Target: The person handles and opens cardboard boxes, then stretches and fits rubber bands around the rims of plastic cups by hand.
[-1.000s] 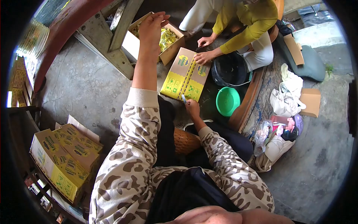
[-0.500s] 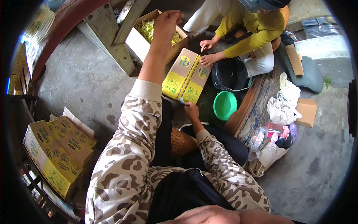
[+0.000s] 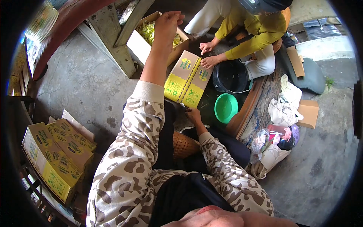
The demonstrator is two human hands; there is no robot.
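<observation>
My left hand [image 3: 166,27] is raised high, its fingers bent and pressed together; whether anything is between them I cannot make out. Behind it stands an open carton [image 3: 140,44] with yellow-green strips inside. Low in front of me, my right hand [image 3: 194,115] is closed on a small knife [image 3: 183,105], its pale blade at the near edge of a closed yellow and brown lemon-print box [image 3: 185,81]. Across from me, a co-worker's hands [image 3: 210,56] are at the far end of that box, one of them with a thin dark tool on the seam.
A black bucket [image 3: 229,77] and a green basin [image 3: 226,108] stand right of the box, beside a wooden beam [image 3: 251,109]. Bags and cloths [image 3: 285,106] lie farther right. Flattened lemon-print cartons [image 3: 58,151] are stacked at left. A table leg [image 3: 111,41] rises near the open carton.
My right hand has shifted slightly down, and the knife's blade shows less and at a different angle. My left hand stays raised. The whole view has shifted slightly.
</observation>
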